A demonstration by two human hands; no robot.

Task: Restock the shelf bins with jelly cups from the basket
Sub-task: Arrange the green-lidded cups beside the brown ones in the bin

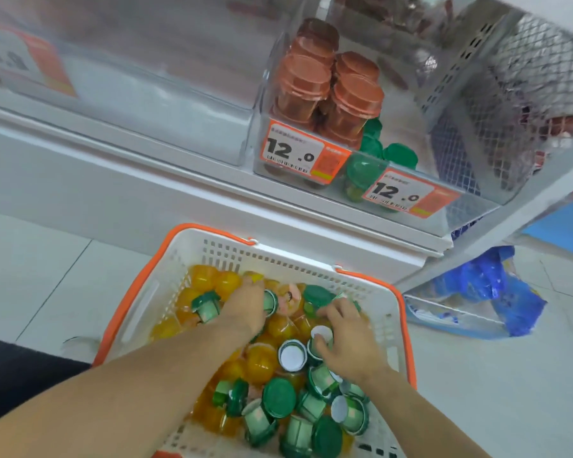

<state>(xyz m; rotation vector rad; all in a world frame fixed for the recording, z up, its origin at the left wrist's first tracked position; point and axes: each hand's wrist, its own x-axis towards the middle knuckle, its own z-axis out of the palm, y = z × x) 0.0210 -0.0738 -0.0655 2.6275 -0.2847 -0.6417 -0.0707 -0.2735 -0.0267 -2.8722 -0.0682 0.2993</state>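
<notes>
A white basket with an orange rim sits on the floor, full of green-lidded jelly cups and orange ones. Both my hands are down inside it. My left hand reaches to the far side, fingers curled around a green-lidded cup. My right hand lies on the pile, its fingers bent over a green cup. On the shelf above, one clear bin holds brown-lidded cups. The clear bin beside it holds a few green cups.
Orange price tags reading 12.0 hang on the bin fronts. A white mesh rack stands at the right, with a blue plastic bag under it on the tiled floor. To the left are clear bins with contents I cannot make out.
</notes>
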